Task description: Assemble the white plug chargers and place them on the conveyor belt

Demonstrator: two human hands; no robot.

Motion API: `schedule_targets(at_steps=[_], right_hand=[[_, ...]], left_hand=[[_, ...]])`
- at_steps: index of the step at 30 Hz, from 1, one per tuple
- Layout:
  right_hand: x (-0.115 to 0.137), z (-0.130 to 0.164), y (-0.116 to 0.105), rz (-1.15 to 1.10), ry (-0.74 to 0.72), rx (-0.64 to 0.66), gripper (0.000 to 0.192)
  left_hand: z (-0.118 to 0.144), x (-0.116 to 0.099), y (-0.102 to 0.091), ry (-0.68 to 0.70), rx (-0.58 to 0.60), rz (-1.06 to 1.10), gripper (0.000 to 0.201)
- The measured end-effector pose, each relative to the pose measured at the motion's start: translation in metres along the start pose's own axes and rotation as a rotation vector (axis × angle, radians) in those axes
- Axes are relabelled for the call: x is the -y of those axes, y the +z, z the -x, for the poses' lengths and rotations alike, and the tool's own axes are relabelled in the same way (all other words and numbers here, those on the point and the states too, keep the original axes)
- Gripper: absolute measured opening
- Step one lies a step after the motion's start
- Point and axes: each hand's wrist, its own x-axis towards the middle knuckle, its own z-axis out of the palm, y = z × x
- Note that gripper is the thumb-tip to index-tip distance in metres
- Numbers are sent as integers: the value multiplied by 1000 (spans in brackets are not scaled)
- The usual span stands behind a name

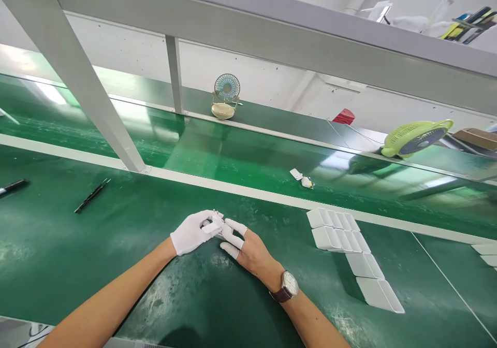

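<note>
Head view: our fingertips pinch a small white part (213,227) between the gloved left hand (191,232) and the finger-cotted right hand (248,252), low over the green bench (116,244). Both hands grip it, apparently mid-fitting; next calls for steady pressure. Its long axis runs left-right, tilted slightly. White housings (341,236) lie rightward.

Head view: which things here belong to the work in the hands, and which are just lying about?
In hand:
left hand, gloved, and right hand, with finger cots, together holding a small white part
white blocks in rows close to the right, possibly the same stock

Lying about:
two black pens
small desk fan
green fan
red object
scrap on the belt
</note>
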Motion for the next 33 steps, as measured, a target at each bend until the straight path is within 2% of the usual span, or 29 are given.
schedule_targets(at_steps=[2,4,7,9,11,16,18,21,23,28,33], right_hand=[[1,1,5,-7,32,14,35],[2,0,7,8,62,11,37],[4,-4,2,30,105,-98,37],[7,-7,-5,33,134,-200,36],[10,-9,-8,21,149,-242,37],[15,-9,4,-23,141,-42,38],[15,-7,10,-11,159,-10,39],[15,-4,12,17,171,3,40],[15,-2,12,40,186,10,40],[14,2,14,-38,297,-31,45],[11,4,17,-39,249,-41,39]], left_hand=[[1,0,0,16,4,-15,25],[3,0,0,34,-11,-43,43],[5,1,-2,71,-61,-55,74],[5,3,-5,116,-101,-52,83],[6,5,-9,162,-134,-59,89],[10,-2,-6,181,-161,-174,104],[11,-7,-1,199,-169,-235,91],[10,-10,4,251,-220,-300,50],[9,-11,4,270,-252,-337,32],[7,-11,0,310,-279,-372,19],[6,-8,-1,408,-258,-370,13]])
